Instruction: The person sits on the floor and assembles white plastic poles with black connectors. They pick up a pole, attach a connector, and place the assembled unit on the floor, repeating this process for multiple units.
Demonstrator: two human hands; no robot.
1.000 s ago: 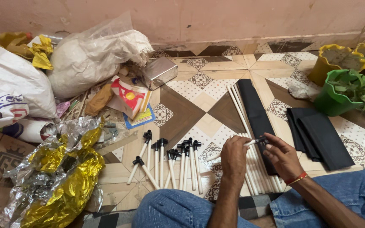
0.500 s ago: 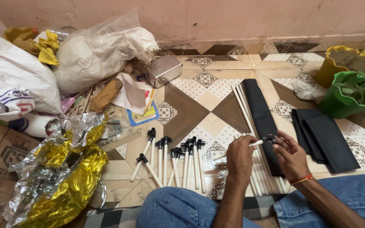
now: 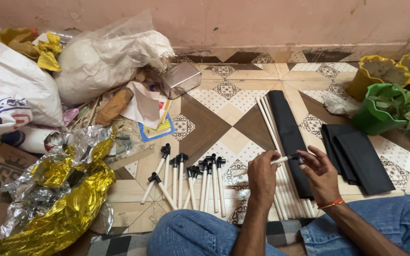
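Left hand [image 3: 262, 173] gripped a thin white plastic rod [image 3: 262, 166] around its middle, fingers closed on it. Right hand [image 3: 321, 173] pinched the small black plastic end cap [image 3: 296, 157] at the rod's right tip, fingers narrow around it. Rod was held roughly level above the patterned tile floor [image 3: 224, 118], just over the person's blue-jeaned knees [image 3: 191, 234]. Under the hands lay a bundle of bare white rods [image 3: 274, 128], running toward the far wall, touching a long black fabric strip [image 3: 288, 132]. Folded black cloth pieces [image 3: 357, 156] sat right of that. Left of the hands, a row of white rods already fitted with black caps [image 3: 191, 178] lay on the floor. Crumpled gold and silver foil [image 3: 58, 194] sat at the floor's near left, a green plastic plant pot [image 3: 385, 109] at far right.
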